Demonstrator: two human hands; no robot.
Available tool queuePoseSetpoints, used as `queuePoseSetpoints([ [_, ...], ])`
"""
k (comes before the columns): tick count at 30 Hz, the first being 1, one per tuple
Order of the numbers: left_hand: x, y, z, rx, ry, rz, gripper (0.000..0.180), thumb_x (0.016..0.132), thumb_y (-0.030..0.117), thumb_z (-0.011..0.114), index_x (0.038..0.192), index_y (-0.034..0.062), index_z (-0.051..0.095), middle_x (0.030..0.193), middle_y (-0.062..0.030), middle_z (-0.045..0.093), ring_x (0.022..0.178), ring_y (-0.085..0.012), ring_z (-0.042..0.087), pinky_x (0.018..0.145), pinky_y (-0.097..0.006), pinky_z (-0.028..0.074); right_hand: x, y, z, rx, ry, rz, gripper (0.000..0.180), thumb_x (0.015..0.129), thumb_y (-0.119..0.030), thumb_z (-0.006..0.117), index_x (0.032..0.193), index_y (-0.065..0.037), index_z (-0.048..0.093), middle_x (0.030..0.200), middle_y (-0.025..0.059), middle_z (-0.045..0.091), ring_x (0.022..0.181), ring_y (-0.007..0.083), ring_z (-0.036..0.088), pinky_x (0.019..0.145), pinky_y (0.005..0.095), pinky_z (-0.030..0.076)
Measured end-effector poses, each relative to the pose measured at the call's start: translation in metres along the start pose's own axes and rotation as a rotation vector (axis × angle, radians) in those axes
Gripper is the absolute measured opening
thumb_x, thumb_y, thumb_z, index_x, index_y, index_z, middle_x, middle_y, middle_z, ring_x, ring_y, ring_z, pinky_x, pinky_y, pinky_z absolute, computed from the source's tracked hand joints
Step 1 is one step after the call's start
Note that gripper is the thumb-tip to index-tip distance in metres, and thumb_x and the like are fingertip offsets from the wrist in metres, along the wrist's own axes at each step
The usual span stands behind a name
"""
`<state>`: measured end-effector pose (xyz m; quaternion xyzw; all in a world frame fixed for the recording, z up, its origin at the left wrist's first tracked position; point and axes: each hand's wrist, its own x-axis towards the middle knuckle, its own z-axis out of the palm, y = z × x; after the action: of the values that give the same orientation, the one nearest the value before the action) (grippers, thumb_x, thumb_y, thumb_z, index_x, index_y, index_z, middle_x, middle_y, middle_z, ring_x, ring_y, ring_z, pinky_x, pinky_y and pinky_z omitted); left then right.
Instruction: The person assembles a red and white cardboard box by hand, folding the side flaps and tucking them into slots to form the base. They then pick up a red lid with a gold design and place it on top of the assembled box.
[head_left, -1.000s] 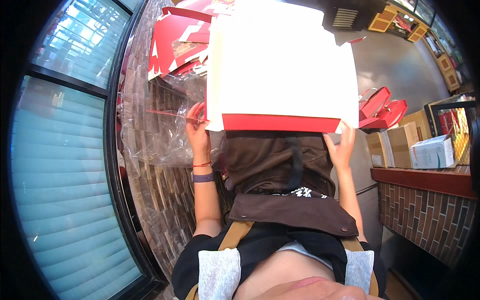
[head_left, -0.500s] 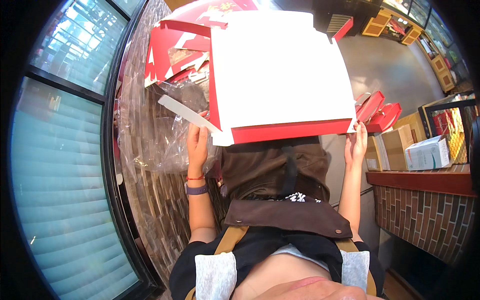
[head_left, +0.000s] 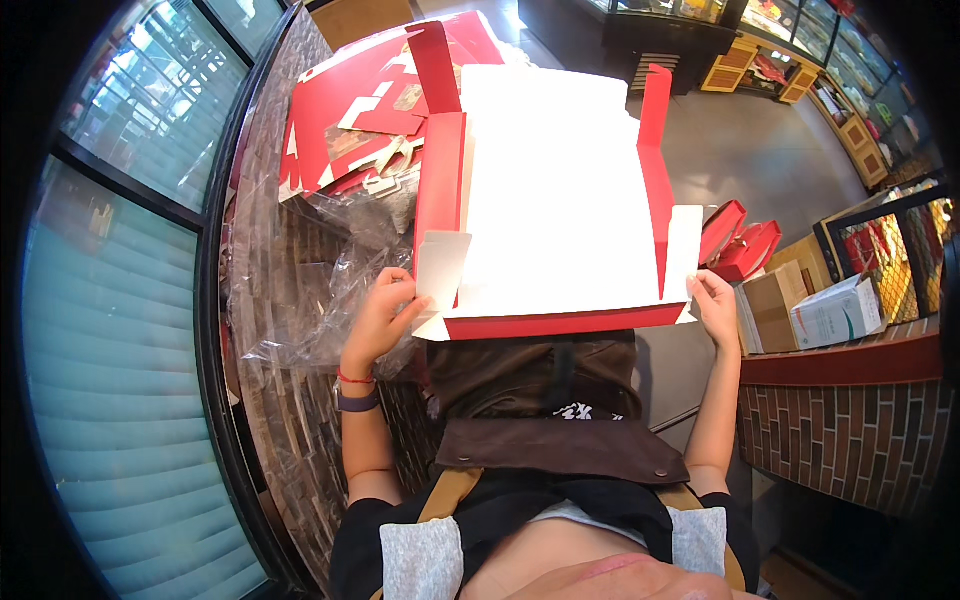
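In front of my body is a partly folded cardboard box (head_left: 560,190), white inside and red outside. Its red side walls stand up at left and right, and the near wall is raised along the front edge. My left hand (head_left: 382,315) pinches the near left corner, thumb against the white end flap (head_left: 441,270). At the near right corner my right hand (head_left: 714,305) has its fingers closed on the other white flap (head_left: 684,245). Two red end flaps stick up at the far corners.
Flat red and white cardboard pieces (head_left: 350,125) lie at the left beside crumpled clear plastic (head_left: 290,310). Red boxes with ribbon handles (head_left: 740,245) are beyond my right hand. Cartons (head_left: 838,310) stand on a brick ledge at right; a window (head_left: 130,370) runs along the left.
The box has come lower and nearer to me. Its side walls and end flaps, spread outward before, are now folded up. Both hands have moved down with the near corners.
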<state>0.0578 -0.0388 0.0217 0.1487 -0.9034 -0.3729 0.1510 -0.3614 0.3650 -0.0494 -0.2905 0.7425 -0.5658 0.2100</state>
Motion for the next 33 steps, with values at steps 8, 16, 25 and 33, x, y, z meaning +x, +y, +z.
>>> queuePoseSetpoints([
  [8, 0.017, 0.005, 0.037, -0.751, 0.501, 0.026, 0.035, 0.118, 0.021, 0.047, 0.136, -0.0049, 0.061, 0.129, -0.0114, 0.072, 0.124, -0.0174, 0.064, 0.11, -0.034, 0.047, 0.007, 0.012, 0.032, 0.61, 0.3, -0.069, 0.014, 0.112, -0.016, 0.059, 0.111, -0.005, 0.068, 0.093, -0.006, 0.064, 0.083, 0.0031, 0.058, 0.074, 0.0201, 0.045],
  [16, 0.042, 0.038, 0.038, -0.111, -0.098, 0.099, 0.023, 0.107, 0.007, 0.059, 0.127, 0.0013, 0.068, 0.107, -0.0148, 0.073, 0.102, -0.0226, 0.071, 0.128, -0.049, 0.031, -0.009, -0.015, 0.039, 0.156, -0.267, 0.023, 0.01, 0.106, -0.011, 0.067, 0.105, -0.002, 0.07, 0.098, -0.0059, 0.065, 0.091, 0.0047, 0.059, 0.082, 0.0229, 0.047],
  [25, 0.047, 0.027, 0.064, 0.154, -0.067, 0.136, 0.017, 0.106, 0.009, 0.06, 0.119, 0.0007, 0.066, 0.099, -0.013, 0.071, 0.103, -0.0318, 0.07, 0.132, -0.059, 0.019, -0.019, -0.064, 0.081, -0.41, -0.085, -0.287, 0.015, 0.109, -0.013, 0.062, 0.108, 0.0, 0.067, 0.083, 0.0003, 0.063, 0.076, 0.0071, 0.054, 0.068, 0.0278, 0.045],
  [33, 0.042, 0.014, 0.074, 0.06, 0.11, 0.18, 0.016, 0.107, 0.012, 0.058, 0.117, 0.0015, 0.065, 0.097, -0.0136, 0.066, 0.101, -0.0338, 0.067, 0.129, -0.06, 0.021, -0.009, -0.065, 0.079, -0.474, 0.171, -0.534, 0.012, 0.103, -0.012, 0.066, 0.106, -0.001, 0.07, 0.087, 0.0141, 0.074, 0.081, 0.0309, 0.073, 0.1, 0.0439, 0.054],
])
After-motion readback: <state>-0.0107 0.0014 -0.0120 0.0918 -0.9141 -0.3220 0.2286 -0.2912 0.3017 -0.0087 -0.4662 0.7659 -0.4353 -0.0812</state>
